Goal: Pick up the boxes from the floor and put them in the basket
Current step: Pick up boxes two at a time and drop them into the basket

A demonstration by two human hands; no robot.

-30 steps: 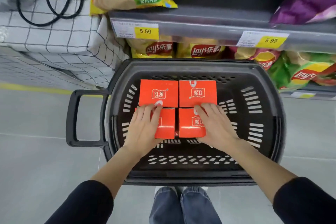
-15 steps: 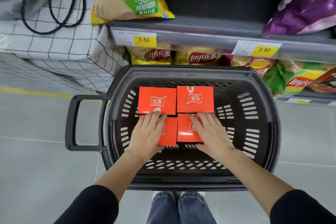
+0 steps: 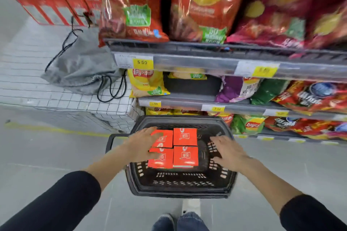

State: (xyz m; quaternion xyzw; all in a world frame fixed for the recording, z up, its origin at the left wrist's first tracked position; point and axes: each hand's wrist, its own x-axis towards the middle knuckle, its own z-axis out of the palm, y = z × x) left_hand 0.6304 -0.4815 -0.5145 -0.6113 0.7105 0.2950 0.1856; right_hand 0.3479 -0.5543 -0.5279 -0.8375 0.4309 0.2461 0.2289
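Several orange-red boxes (image 3: 185, 137) lie flat in a two-by-two block on the bottom of the dark grey basket (image 3: 180, 191), which stands on the floor in front of me. My left hand (image 3: 142, 144) hovers with spread fingers over the two left boxes and partly hides them; it holds nothing. My right hand (image 3: 228, 151) is spread open over the basket's right side, apart from the boxes. Both sleeves are black.
Shelves (image 3: 225, 62) of crisp bags rise right behind the basket. To the left stands a low block with a white checked cover (image 3: 47, 97), with a grey drawstring bag (image 3: 82, 65) on it. Grey floor (image 3: 47, 155) lies on the left and right. My knees show at the bottom.
Both hands have lifted off the near two boxes and spread apart, the right one moving right. The view has pulled back and tilted up, showing more shelves.
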